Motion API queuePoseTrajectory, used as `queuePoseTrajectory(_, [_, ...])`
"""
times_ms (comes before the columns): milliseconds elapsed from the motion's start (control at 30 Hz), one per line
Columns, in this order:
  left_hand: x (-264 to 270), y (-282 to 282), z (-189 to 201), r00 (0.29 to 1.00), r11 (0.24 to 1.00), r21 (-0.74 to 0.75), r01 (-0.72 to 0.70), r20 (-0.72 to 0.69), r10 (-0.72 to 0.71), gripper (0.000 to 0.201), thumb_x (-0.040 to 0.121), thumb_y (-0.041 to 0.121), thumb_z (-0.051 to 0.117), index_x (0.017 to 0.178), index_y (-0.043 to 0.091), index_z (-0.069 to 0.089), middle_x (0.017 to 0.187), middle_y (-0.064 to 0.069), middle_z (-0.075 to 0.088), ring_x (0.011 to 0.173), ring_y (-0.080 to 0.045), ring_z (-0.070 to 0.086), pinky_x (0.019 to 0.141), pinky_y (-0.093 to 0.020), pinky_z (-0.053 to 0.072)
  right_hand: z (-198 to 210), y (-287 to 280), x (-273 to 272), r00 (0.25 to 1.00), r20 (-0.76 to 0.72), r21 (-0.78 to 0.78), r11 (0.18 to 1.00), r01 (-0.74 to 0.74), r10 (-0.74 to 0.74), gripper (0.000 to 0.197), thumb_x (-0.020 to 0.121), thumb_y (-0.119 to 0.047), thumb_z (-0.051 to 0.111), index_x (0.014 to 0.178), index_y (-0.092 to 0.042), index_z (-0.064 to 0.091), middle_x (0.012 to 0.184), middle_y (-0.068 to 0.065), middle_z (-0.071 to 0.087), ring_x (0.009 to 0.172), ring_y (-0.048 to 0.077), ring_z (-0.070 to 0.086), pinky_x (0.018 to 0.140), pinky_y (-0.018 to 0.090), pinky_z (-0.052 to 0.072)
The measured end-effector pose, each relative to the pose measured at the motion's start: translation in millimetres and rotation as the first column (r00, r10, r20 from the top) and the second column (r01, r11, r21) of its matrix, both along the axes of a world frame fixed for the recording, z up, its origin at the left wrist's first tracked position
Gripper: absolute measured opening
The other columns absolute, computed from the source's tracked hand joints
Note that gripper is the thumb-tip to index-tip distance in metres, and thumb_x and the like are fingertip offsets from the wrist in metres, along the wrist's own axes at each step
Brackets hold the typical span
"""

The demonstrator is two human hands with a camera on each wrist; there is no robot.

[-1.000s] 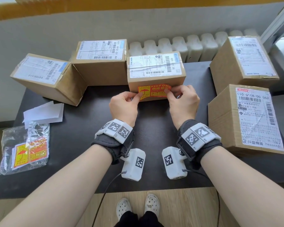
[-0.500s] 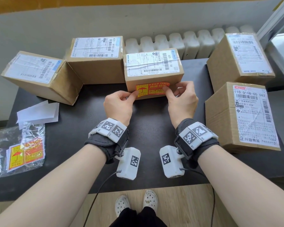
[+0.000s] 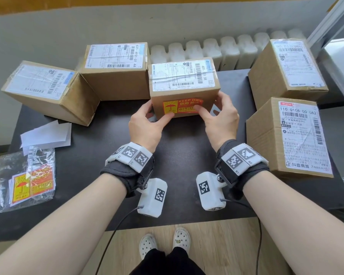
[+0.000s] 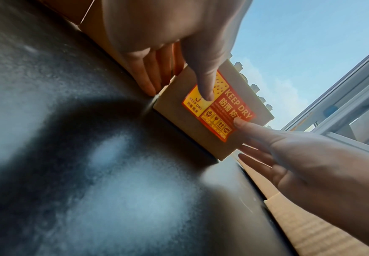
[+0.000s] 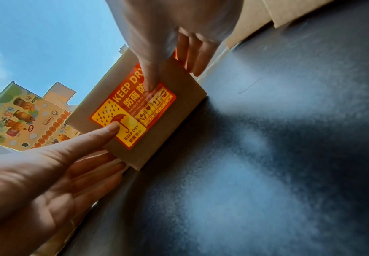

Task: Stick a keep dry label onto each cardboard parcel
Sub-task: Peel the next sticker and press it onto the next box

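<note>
A small cardboard parcel (image 3: 184, 84) stands on the black table (image 3: 183, 159) straight ahead of me. A red and yellow keep dry label (image 3: 183, 106) lies flat on its front face. My left hand (image 3: 146, 124) is at the parcel's left corner: its thumb presses the label's yellow umbrella end (image 4: 200, 102), and its straight fingers lie along the left side. My right hand (image 3: 219, 118) mirrors it, with the thumb on the red end of the label (image 5: 133, 110) and the fingers against the right side.
Two more parcels stand at the left (image 3: 50, 90) and back left (image 3: 115, 70), two at the right (image 3: 286, 66) (image 3: 288, 135). A clear bag of labels (image 3: 24, 179) and white backing papers (image 3: 46, 133) lie at the table's left end. A white radiator (image 3: 216, 50) runs behind.
Both hands held the label's ends against the parcel front. Now their fingers have spread to the parcel's sides, and the thumbs press the label, which lies flat.
</note>
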State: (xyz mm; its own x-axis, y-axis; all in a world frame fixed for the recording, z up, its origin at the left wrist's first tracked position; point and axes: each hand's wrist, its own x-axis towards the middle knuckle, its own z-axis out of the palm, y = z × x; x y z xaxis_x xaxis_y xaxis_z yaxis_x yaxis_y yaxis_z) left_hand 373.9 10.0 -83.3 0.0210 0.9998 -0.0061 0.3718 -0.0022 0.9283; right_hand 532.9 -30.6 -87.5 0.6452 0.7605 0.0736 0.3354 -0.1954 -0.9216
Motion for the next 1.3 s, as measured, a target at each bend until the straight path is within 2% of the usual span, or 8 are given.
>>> queuePoseTrajectory(167, [-1.9,-11.3,6.9,0.997,0.998,-0.010,0.059,0.043,-0.058,0.048,0.075,0.018,0.077,0.120,0.014,0.062,0.103,0.005,0.069,0.083,0.019,0.057,0.075,0.002,0.041,3.0,-8.4,-3.2,0.995,-0.088,0.032,0.999,-0.041,0.044,0.058,0.073,-0.021,0.080,0.124,-0.020,0.052,0.106,-0.017,0.059,0.103,-0.001,0.055,0.090,0.010,0.039])
queuePoseTrajectory(300, [-6.7,-21.0,18.9,0.993,0.994,-0.029,0.110,0.042,-0.109,0.058,0.075,0.017,0.077,0.129,0.021,0.056,0.106,0.011,0.068,0.099,0.009,0.058,0.087,-0.005,0.043,15.1,-21.4,-4.8,0.990,-0.112,0.047,0.996,-0.078,0.083,0.064,0.070,-0.021,0.082,0.126,-0.020,0.050,0.106,-0.018,0.059,0.101,-0.002,0.056,0.089,0.005,0.039])
queuePoseTrajectory(433, [-12.4,-31.1,36.4,0.991,0.989,-0.064,0.134,0.035,-0.132,0.059,0.076,0.018,0.076,0.130,0.028,0.055,0.106,0.012,0.068,0.108,-0.004,0.059,0.096,-0.022,0.046,32.4,-37.1,-4.4,0.985,-0.123,0.055,0.991,-0.119,0.125,0.067,0.071,-0.020,0.082,0.129,-0.020,0.048,0.111,-0.016,0.056,0.107,0.001,0.054,0.095,0.014,0.041])
queuePoseTrajectory(600, [-28.5,-51.5,71.6,0.992,0.987,-0.129,0.092,0.096,-0.079,0.042,0.087,0.022,0.065,0.127,0.030,0.057,0.103,0.014,0.066,0.102,-0.003,0.060,0.095,-0.023,0.047,60.7,-60.3,-13.2,0.961,-0.175,-0.011,0.976,-0.219,0.213,0.070,0.070,-0.018,0.082,0.130,-0.021,0.046,0.112,-0.021,0.053,0.111,0.003,0.051,0.099,0.022,0.041])
queuePoseTrajectory(700, [-45.1,-62.5,88.7,0.987,0.978,-0.191,0.085,0.148,-0.057,0.038,0.093,0.022,0.056,0.131,0.023,0.055,0.107,0.015,0.064,0.091,0.009,0.060,0.096,-0.023,0.045,73.3,-72.2,-21.1,0.948,-0.171,-0.063,0.957,-0.284,0.270,0.073,0.072,-0.020,0.081,0.134,-0.022,0.043,0.123,-0.012,0.054,0.115,0.005,0.048,0.100,0.022,0.038])
queuePoseTrajectory(800, [-63.1,-67.1,99.8,0.987,0.967,-0.237,0.090,0.152,-0.055,0.036,0.096,0.021,0.050,0.132,0.020,0.054,0.114,0.012,0.064,0.106,-0.005,0.060,0.102,-0.029,0.043,81.0,-79.4,-31.5,0.932,-0.171,-0.124,0.932,-0.341,0.318,0.078,0.072,-0.024,0.081,0.138,-0.022,0.040,0.133,-0.003,0.054,0.117,0.009,0.048,0.097,0.024,0.039])
queuePoseTrajectory(900, [-84.2,-66.8,99.4,0.987,0.952,-0.286,0.104,0.150,-0.063,0.035,0.096,0.024,0.048,0.131,0.025,0.054,0.123,0.005,0.064,0.117,-0.016,0.058,0.106,-0.042,0.042,85.4,-83.9,-46.2,0.915,-0.176,-0.190,0.900,-0.393,0.363,0.081,0.072,-0.029,0.081,0.140,-0.025,0.038,0.133,0.000,0.053,0.119,0.014,0.050,0.094,0.027,0.041])
queuePoseTrajectory(1300, [-123.5,-55.6,76.4,0.986,0.895,-0.414,0.167,0.046,-0.163,0.035,0.097,0.031,0.043,0.130,0.040,0.051,0.116,0.005,0.062,0.113,-0.021,0.058,0.101,-0.048,0.044,77.7,-75.7,-87.2,0.880,-0.273,-0.414,0.779,-0.472,0.388,0.073,0.055,-0.054,0.082,0.117,-0.031,0.051,0.116,0.004,0.058,0.099,0.015,0.060,0.092,0.035,0.051])
